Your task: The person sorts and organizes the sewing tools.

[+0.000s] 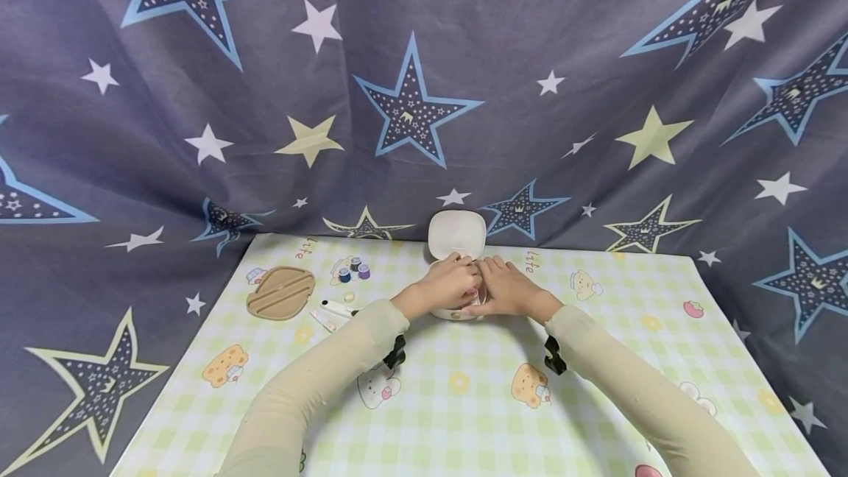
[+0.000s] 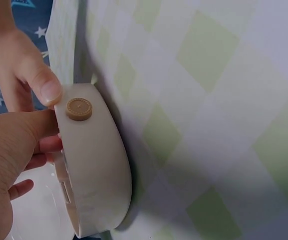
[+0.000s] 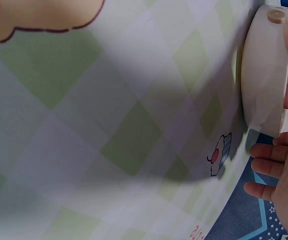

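Observation:
A white sewing-style box [image 1: 456,314] with rounded corners stands at the table's far side, its white lid [image 1: 457,235] tipped up behind it. On its front is a round brown button [image 2: 79,109]. My left hand [image 1: 447,285] reaches over the rim into the box, fingers bent inward; I cannot tell what its hidden fingertips hold. My right hand [image 1: 509,287] holds the box at its right side, thumb on the front rim beside the button. In the right wrist view its other fingers [image 3: 268,167] reach round the side, some spread past the wall.
Left of the box lie a brown grooved tray [image 1: 281,293], several thread spools [image 1: 355,268], a small yellowish piece [image 1: 349,297], a white tool with dark tips [image 1: 338,308] and a pale strip [image 1: 324,320]. A checked cloth [image 1: 457,418] covers the table; a starry curtain [image 1: 517,35] hangs behind.

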The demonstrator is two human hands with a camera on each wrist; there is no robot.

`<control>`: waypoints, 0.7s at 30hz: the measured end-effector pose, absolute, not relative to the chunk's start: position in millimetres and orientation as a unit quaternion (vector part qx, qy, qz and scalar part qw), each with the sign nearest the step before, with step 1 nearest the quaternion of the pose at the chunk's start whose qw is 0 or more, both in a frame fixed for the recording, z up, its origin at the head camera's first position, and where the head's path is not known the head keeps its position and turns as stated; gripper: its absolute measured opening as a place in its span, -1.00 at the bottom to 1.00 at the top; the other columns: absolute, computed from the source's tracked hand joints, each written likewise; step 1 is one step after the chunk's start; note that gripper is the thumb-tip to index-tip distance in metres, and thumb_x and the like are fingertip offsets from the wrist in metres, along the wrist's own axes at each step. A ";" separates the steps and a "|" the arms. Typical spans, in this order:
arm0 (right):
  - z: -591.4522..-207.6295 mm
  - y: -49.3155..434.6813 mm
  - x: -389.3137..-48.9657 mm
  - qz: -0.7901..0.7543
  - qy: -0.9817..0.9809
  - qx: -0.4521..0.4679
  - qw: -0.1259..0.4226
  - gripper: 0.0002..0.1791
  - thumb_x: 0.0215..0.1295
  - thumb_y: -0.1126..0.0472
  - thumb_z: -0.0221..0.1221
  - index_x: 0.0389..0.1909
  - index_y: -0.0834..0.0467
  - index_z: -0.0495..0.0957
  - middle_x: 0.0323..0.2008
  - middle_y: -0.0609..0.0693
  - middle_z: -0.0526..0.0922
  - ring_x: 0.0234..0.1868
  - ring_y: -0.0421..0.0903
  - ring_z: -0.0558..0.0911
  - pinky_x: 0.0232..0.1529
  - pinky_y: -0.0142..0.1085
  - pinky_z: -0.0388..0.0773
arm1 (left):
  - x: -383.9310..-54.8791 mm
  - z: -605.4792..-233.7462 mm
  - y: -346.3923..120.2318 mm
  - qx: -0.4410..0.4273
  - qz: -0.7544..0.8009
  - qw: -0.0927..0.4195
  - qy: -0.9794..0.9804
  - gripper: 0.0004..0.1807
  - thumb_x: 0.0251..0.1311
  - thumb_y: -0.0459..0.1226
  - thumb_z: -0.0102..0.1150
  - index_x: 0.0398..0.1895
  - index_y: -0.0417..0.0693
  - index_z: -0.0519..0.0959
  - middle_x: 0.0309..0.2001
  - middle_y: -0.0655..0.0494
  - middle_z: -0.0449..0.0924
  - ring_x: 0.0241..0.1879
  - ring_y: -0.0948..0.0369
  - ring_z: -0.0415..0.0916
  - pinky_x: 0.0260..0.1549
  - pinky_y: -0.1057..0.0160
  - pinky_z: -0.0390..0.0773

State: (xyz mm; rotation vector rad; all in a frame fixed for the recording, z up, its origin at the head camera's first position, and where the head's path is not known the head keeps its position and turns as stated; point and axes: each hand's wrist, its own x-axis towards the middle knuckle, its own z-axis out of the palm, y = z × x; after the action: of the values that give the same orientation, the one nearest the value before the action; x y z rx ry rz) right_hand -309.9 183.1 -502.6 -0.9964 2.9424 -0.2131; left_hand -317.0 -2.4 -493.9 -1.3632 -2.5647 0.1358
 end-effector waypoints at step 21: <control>-502.0 182.6 -309.8 -0.067 0.944 -0.324 0.011 0.06 0.06 -0.59 0.19 0.28 0.19 0.34 0.10 0.12 0.47 0.14 0.03 0.44 0.18 0.08 0.47 | -318.3 -495.3 -1.3 -0.467 0.058 0.120 -0.874 -0.89 0.32 -0.09 0.28 -0.26 0.15 0.71 -0.08 0.30 0.73 0.00 0.18 0.55 0.02 0.15 0.45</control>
State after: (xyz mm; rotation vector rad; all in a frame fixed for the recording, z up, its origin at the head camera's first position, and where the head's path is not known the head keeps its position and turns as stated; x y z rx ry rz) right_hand -309.8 182.6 -502.0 -1.0107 2.9447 -0.2095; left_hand -318.3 -1.3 -495.3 -1.3655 -2.5548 0.1682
